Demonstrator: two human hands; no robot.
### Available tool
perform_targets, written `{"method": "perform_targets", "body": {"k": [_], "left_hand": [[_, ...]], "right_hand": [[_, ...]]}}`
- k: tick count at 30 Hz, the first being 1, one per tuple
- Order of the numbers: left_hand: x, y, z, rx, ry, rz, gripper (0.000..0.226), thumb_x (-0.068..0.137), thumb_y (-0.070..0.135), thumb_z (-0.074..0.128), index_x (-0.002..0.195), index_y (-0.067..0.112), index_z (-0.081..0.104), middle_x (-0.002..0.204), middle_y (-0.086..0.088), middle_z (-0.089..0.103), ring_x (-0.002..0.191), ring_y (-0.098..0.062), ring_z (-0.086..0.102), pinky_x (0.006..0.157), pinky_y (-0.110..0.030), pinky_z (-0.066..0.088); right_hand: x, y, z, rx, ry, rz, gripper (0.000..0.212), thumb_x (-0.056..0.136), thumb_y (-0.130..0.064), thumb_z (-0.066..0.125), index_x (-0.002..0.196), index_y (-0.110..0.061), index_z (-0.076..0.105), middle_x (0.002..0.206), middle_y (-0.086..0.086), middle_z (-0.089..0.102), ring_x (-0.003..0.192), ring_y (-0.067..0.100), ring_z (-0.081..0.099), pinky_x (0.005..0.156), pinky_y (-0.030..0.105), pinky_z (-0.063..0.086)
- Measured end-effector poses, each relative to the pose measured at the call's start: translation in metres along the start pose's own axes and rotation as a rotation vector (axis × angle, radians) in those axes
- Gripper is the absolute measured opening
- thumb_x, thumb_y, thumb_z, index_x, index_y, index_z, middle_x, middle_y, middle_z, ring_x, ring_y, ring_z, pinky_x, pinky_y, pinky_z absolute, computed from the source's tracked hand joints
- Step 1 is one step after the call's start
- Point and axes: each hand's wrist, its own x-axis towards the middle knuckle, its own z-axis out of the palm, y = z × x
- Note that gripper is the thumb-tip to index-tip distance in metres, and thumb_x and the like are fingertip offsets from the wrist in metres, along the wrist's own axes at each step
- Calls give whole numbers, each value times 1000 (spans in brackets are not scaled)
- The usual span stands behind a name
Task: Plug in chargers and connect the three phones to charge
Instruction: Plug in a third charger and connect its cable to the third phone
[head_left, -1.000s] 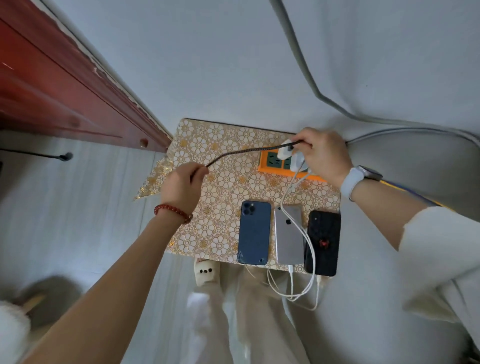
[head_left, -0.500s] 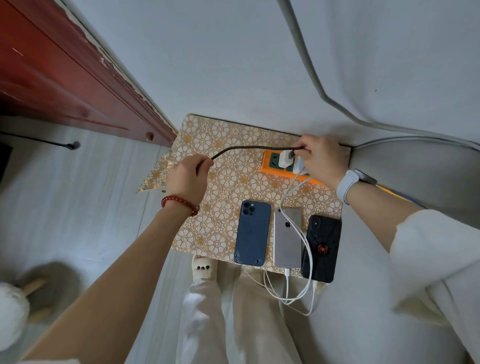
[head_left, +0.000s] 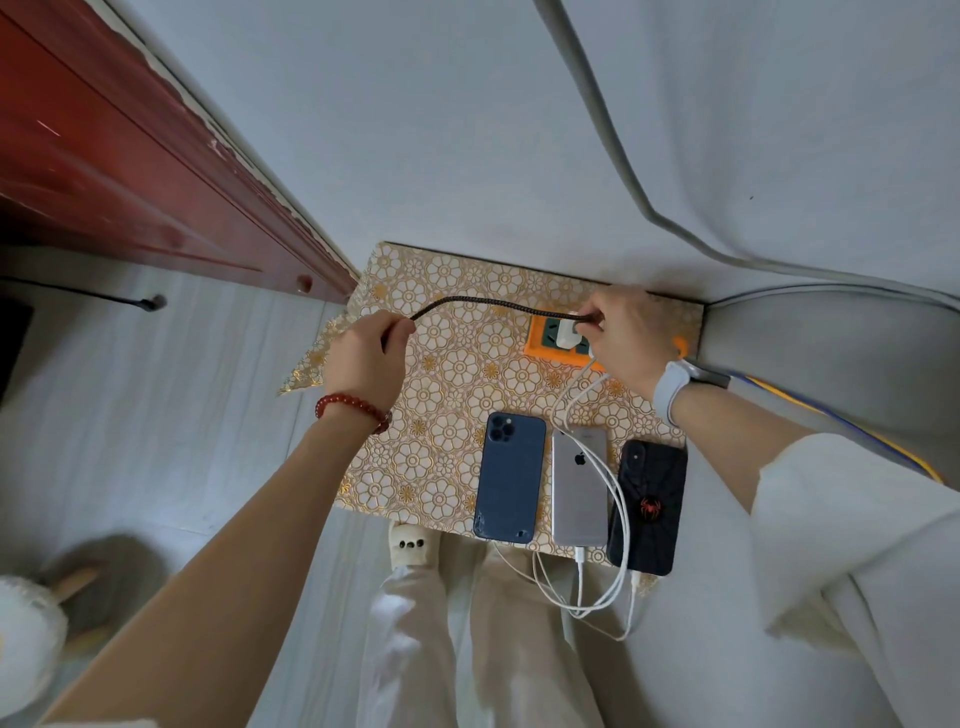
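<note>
**Two hands holding a dark braided cable over a table with three phones**

A person is standing at a small table (head_left: 452, 395) covered in a gold floral cloth. The left hand (head_left: 366, 358), wearing a red bead bracelet (head_left: 353, 408), is gripping one end of a dark braided cable (head_left: 483, 304). The right hand (head_left: 626, 338), with a pale watch (head_left: 670, 389) on its wrist, is pinching the cable's other end at a white charger (head_left: 569, 332) sitting on an orange power strip (head_left: 540, 343). Three phones are lying face down side by side at the near edge: a blue phone (head_left: 509, 478), a silver phone (head_left: 579, 488) and a black phone (head_left: 649, 509). White cables (head_left: 608, 592) are looping off the table edge below the silver and black phones.
</note>
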Motion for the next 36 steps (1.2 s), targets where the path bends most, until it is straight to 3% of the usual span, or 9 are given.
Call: {"method": "perform_targets", "body": {"k": [4,14,17,24,28,31,36], "left_hand": [[8,3,2,2,21,-1,22,91,20,47,86,7,64,70,-3,59,56,-14,46,53,-23,35],[17,11,6,-25,26,-49,22,90,20,47,87,7,65,71,-3,56,61,-19,49,58,-27,38],[15,12,9,-23,22,-51,22,91,20,46,88,7,64,72,-4,58,62,-20,50,59,-30,43],[18,7,2,-31,-12,-45,22,91,19,47,86,6,65,67,-1,55,53,-10,44,52,-23,35],[18,5,3,-8,-26,-26,22,91,21,48,88,7,65,69,-2,57,59,-16,48,57,-26,40],[15,-1,2,10,-24,-34,22,90,23,48,87,9,65,69,1,57,58,-10,49,54,-23,39],[-2,-17,-2,125,-197,17,18,87,30,54,88,15,63,66,7,56,56,-2,48,50,-18,35]], "right_hand": [[-1,0,8,-19,16,5,9,82,-10,62,89,-4,64,91,17,67,91,32,55,73,35,38],[-2,-7,10,-2,-52,-43,5,82,3,55,84,-1,56,84,19,63,79,34,56,63,39,44],[1,-6,11,-6,-74,-56,7,80,7,52,82,0,55,82,19,61,78,33,54,59,34,36],[-1,-3,15,-4,-40,-71,13,77,11,55,82,0,55,79,16,62,73,29,55,60,31,33],[0,-1,15,-77,-30,-61,13,76,6,59,83,-5,56,75,15,64,76,31,55,70,33,33],[1,-4,15,-114,-43,-61,15,76,4,59,85,-8,54,74,12,62,77,30,54,71,32,30],[-1,-5,13,-207,-48,-55,15,79,-3,57,88,-15,54,80,8,66,83,28,56,75,36,32]]}}
